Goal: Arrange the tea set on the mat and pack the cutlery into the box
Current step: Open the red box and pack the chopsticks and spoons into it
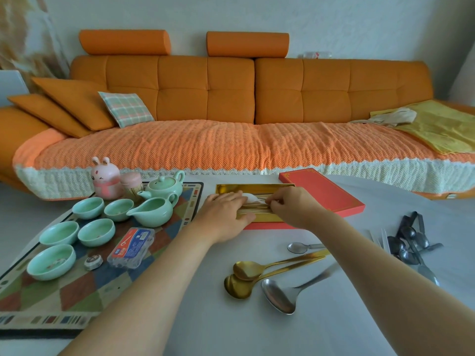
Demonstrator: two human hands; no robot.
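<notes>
A red box with a gold lining [257,188] lies open at the table's far middle. My left hand [226,214] rests flat on its near left edge. My right hand [293,205] pinches thin gold cutlery pieces [257,206] lying inside the box, next to something white. The pale green teapot [164,186], pitcher [154,210] and several cups [96,232] stand on the patterned mat [77,294] at the left. Two gold spoons [246,274] and a steel ladle [280,296] lie on the table in front.
The red lid [321,191] lies behind the box on the right. Dark steel spoons [408,242] are piled at the right edge. A plastic case [131,246], a pink rabbit jar [105,179] and a toothpick holder [131,182] share the mat. An orange sofa stands behind.
</notes>
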